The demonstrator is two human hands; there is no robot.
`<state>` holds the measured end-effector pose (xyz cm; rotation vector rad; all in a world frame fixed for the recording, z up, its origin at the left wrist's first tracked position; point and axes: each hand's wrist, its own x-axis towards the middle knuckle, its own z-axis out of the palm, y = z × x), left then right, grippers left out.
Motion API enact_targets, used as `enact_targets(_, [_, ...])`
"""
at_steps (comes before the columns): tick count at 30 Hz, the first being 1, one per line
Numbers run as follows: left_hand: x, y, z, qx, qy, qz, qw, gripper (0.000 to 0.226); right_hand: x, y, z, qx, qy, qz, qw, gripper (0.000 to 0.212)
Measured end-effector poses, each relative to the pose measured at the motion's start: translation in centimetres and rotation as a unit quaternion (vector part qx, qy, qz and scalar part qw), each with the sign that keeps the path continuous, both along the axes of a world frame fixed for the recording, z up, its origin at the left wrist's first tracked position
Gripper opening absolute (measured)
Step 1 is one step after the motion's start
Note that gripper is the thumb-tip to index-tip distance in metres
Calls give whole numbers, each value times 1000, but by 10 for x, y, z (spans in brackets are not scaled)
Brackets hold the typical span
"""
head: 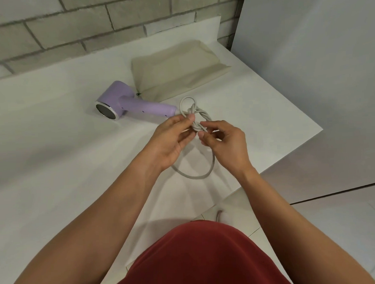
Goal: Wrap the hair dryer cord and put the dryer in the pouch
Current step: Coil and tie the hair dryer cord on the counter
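A white desk (53, 147) fills most of the view, its far edge running along a grey brick wall (70, 29) and its right edge slanting down toward the person. A beige pouch (179, 69) lies flat near the far right corner of the desk, its mouth end turned toward the left. Just beside the pouch's near left corner lies the lilac hair dryer (124, 101), on its side in the middle of the desk, with its round silver-rimmed end facing the near left and its handle pointing toward the right edge. Two bare forearms reach in from the near edge, above a red garment (198, 259). The left hand (171, 142) has its thumb and fingers curled in, pinching the grey cord (193, 110) just off the end of the handle. The right hand (227, 144), close beside it, pinches the same bundle between thumb and forefinger, the other fingers bent. The cord is gathered into twisted loops between the two hands, one small loop standing above them and a wider loop hanging below toward the desk's near right part.
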<state>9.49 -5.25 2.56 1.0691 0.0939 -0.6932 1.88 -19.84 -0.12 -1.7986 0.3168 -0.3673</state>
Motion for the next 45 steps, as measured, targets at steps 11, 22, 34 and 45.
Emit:
enact_targets(11, [9, 42, -3, 274, -224, -86, 931, 51, 16, -16, 37, -223, -22, 16, 974, 27])
enact_targets(22, [22, 65, 27, 313, -321, -81, 890, 33, 66, -3, 67, -95, 39, 148, 984, 11])
enact_targets(34, [1, 38, 17, 188, -185, 26, 964, 12, 71, -14, 63, 18, 71, 169, 983, 24])
enact_targets(45, [-7, 31, 11, 302, -249, 26, 920, 14, 80, -37, 85, -308, 120, 284, 900, 13])
